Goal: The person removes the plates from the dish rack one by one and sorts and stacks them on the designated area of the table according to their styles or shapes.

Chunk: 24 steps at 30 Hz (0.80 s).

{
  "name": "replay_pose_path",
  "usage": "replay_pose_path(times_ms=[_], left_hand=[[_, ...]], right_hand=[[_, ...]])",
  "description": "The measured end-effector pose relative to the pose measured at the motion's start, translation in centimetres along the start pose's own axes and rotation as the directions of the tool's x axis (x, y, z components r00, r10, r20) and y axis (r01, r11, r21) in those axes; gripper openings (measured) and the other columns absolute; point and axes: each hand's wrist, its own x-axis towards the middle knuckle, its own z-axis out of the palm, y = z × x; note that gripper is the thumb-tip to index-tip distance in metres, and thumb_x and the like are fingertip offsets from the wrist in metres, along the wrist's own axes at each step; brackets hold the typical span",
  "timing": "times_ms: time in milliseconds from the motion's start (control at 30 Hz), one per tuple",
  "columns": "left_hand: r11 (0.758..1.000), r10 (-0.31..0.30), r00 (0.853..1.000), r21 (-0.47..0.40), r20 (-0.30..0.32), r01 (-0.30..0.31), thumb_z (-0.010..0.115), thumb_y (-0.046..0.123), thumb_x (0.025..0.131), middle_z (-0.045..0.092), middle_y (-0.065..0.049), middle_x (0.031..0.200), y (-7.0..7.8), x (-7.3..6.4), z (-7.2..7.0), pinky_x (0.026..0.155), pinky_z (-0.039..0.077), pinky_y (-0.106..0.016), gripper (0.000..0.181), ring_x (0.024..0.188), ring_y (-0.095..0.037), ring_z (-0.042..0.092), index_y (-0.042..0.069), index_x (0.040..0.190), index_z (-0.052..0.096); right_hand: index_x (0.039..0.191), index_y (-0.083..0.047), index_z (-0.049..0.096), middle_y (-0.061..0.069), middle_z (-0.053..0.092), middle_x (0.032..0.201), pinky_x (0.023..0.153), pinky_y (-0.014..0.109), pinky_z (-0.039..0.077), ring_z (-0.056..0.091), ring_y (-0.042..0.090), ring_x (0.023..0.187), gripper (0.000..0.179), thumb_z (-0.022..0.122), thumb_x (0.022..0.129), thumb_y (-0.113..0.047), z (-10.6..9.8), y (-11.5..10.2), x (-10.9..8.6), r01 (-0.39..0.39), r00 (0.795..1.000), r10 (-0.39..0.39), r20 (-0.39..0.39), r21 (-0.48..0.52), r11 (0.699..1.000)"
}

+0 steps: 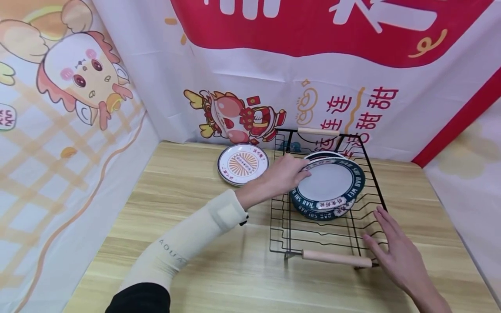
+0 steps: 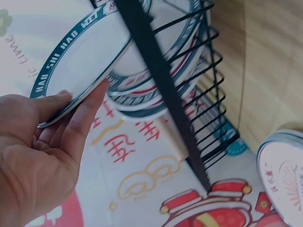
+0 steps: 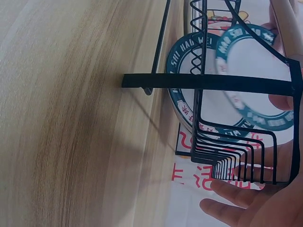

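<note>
A white plate with a dark green lettered rim [image 1: 328, 184] is pinched at its left edge by my left hand [image 1: 287, 173]. In the left wrist view, the thumb lies on the plate's face and the fingers are beneath it. Similar green-rimmed plates [image 1: 318, 214] stand leaning in a black wire dish rack [image 3: 236, 84], partly hidden behind the held plate. At the rack's near right corner is my right hand [image 1: 401, 256], its fingers extended along the side wires. Whether the fingertips press on the wire is hard to tell.
Left of the rack, a short stack of white plates with an orange sunburst print [image 1: 242, 165] lies on the wood-grain table [image 1: 188, 195]. A pale wooden handle [image 1: 336, 258] crosses the rack's front. Printed cloth [image 1: 235, 65] hangs behind and at both sides.
</note>
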Motion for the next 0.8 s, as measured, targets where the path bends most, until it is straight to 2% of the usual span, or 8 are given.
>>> replay_pose_path(times_ms=[133, 267, 400, 533, 667, 800], left_hand=[[0.998, 0.005, 0.997, -0.057, -0.078, -0.01, 0.064, 0.022, 0.108, 0.064, -0.001, 0.076, 0.0, -0.9, -1.5, 0.05, 0.038, -0.018, 0.016, 0.056, -0.008, 0.052, 0.009, 0.111, 0.072], [0.995, -0.002, 0.987, -0.102, -0.159, -0.014, 0.065, 0.021, 0.107, 0.058, 0.0, 0.069, -0.3, -2.1, -3.1, 0.048, 0.034, -0.018, 0.014, 0.051, -0.008, 0.046, 0.008, 0.105, 0.071], [0.993, -0.027, 0.976, -0.118, -0.215, 0.001, 0.065, 0.02, 0.107, 0.054, 0.0, 0.066, -0.9, -3.4, -4.7, 0.046, 0.032, -0.019, 0.015, 0.05, -0.008, 0.043, 0.006, 0.105, 0.069], [0.996, -0.033, 0.958, -0.089, -0.284, 0.008, 0.066, 0.019, 0.106, 0.051, -0.001, 0.065, -1.8, -4.7, -6.3, 0.047, 0.03, -0.021, 0.017, 0.051, -0.01, 0.041, 0.003, 0.102, 0.068], [0.996, -0.068, 0.937, -0.073, -0.343, 0.046, 0.068, 0.019, 0.105, 0.055, -0.002, 0.066, -2.8, -5.8, -7.7, 0.046, 0.031, -0.021, 0.02, 0.051, -0.012, 0.042, 0.0, 0.108, 0.07], [0.985, -0.16, 0.92, -0.114, -0.357, 0.127, 0.067, 0.02, 0.106, 0.064, -0.006, 0.072, -3.8, -7.1, -9.3, 0.044, 0.036, -0.021, 0.028, 0.051, -0.015, 0.047, -0.002, 0.123, 0.07]], right_hand=[[0.162, -0.001, 0.038, 0.014, 0.027, 0.173, 0.091, 0.077, 0.043, 0.047, 0.058, 0.136, 0.074, 0.067, 0.104, -0.036, 0.0, 0.1, 0.0, 0.0, 1.0, 0.0, -0.003, -0.003, 1.0], [0.161, -0.001, 0.038, 0.015, 0.028, 0.173, 0.092, 0.077, 0.043, 0.047, 0.058, 0.136, 0.074, 0.067, 0.103, -0.036, 0.0, 0.1, 0.0, 0.001, 1.0, -0.001, -0.002, -0.004, 1.0], [0.161, -0.001, 0.038, 0.015, 0.029, 0.173, 0.092, 0.077, 0.043, 0.047, 0.058, 0.136, 0.074, 0.067, 0.104, -0.037, 0.1, 0.0, 0.0, 0.001, 1.0, -0.001, 0.0, -0.002, 1.0], [0.162, -0.001, 0.037, 0.015, 0.029, 0.173, 0.09, 0.077, 0.044, 0.048, 0.058, 0.135, 0.074, 0.066, 0.104, -0.037, 0.0, 0.0, 0.0, -0.001, 1.0, 0.001, 0.003, -0.001, 1.0], [0.163, -0.002, 0.036, 0.014, 0.028, 0.173, 0.088, 0.076, 0.045, 0.049, 0.059, 0.133, 0.075, 0.066, 0.104, -0.037, 0.0, -0.1, 0.0, -0.003, 1.0, 0.003, 0.007, -0.006, 1.0], [0.163, -0.001, 0.036, 0.015, 0.028, 0.173, 0.089, 0.077, 0.045, 0.048, 0.059, 0.134, 0.075, 0.066, 0.104, -0.038, 0.0, 0.0, 0.0, -0.005, 1.0, 0.005, 0.01, -0.009, 1.0]])
